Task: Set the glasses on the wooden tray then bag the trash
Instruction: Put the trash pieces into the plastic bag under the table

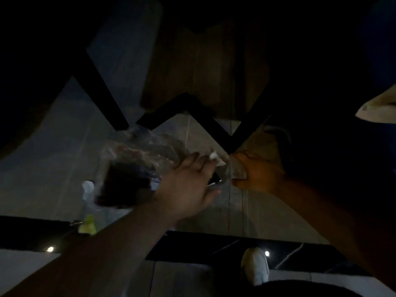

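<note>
The scene is dim. A clear plastic bag (132,163) with dark trash inside hangs low over the tiled floor. My left hand (188,185) grips the bag at its right edge, fingers stretched along the mouth. A small white scrap (214,156) shows just past my left fingertips. My right hand (259,174) is closed on a pale piece of paper (237,170), right beside the bag's mouth. No glasses or wooden tray are in view.
Black angled table legs (205,118) stand right behind the hands. A white crumpled item (89,189) and a yellow-green item (87,226) lie left of my forearm. A light shoe (255,266) is below on the floor, and a pale object (379,106) is at the right edge.
</note>
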